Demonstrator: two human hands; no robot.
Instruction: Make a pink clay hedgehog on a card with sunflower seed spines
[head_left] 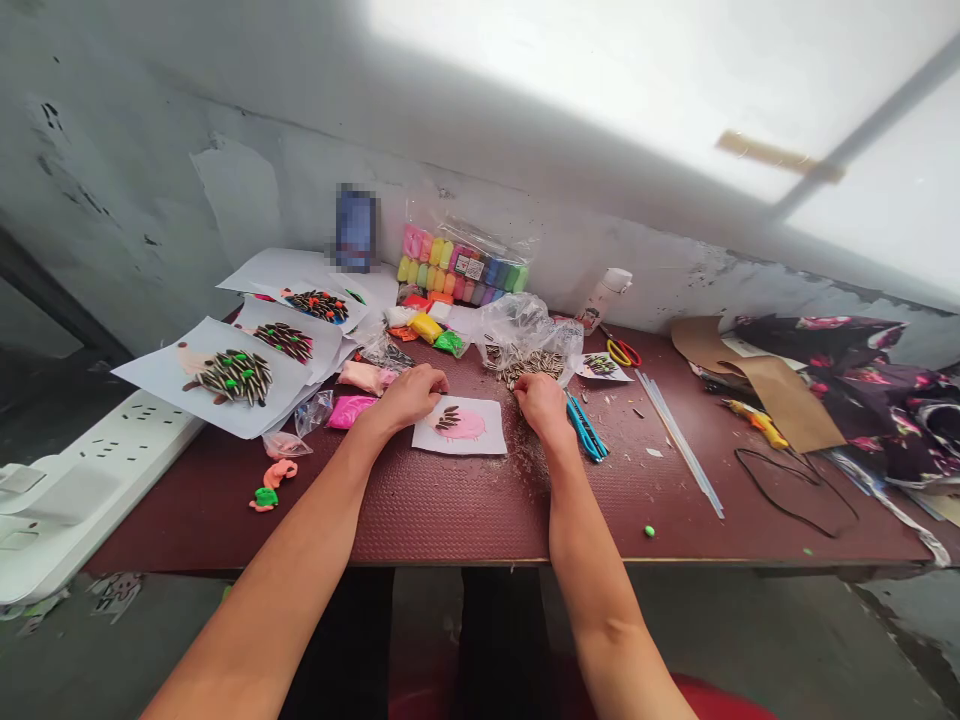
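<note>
Left hand (417, 393) is flanking the card (493, 432), right hand (541, 402) is reaching the seeds (537, 364); I can't tell either's grip.

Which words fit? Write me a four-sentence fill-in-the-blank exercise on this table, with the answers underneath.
The left hand is at the small white paper sheet bearing a ____ rounded shape.
The ____ hand is nearest the heap of small striped seeds.
The scissors have looped handles in red and ____.
The white plastic power strip lies at the ____ end of the dark red table.

Missing words: pink; right; yellow; left.
</note>
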